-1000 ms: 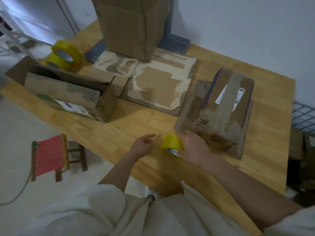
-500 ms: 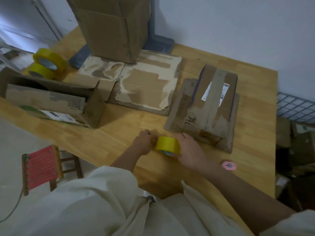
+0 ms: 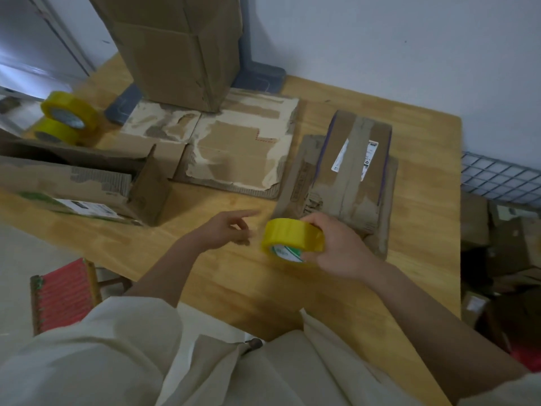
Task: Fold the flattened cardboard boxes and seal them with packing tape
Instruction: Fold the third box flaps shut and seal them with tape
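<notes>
My right hand (image 3: 342, 247) grips a yellow roll of packing tape (image 3: 292, 238) just above the wooden table (image 3: 424, 218). My left hand (image 3: 225, 230) hovers a short way left of the roll, index finger straight, other fingers loosely curled; I see nothing in it. Right behind the roll lies a taped brown box with a white label (image 3: 354, 171), resting on a flattened one. A torn flattened cardboard box (image 3: 240, 148) lies mid-table. An open, half-folded box (image 3: 87, 183) sits at the left.
A tall cardboard box (image 3: 181, 45) stands at the back on a grey base (image 3: 260, 79). Two more yellow tape rolls (image 3: 68, 115) are stacked at the far left. A red stool (image 3: 63, 291) stands below the table edge. Wire mesh (image 3: 497, 180) and boxes (image 3: 503, 247) fill the right.
My left hand touched the roll half a second ago and has drawn back to the left. My right hand has lifted and tilted the roll slightly.
</notes>
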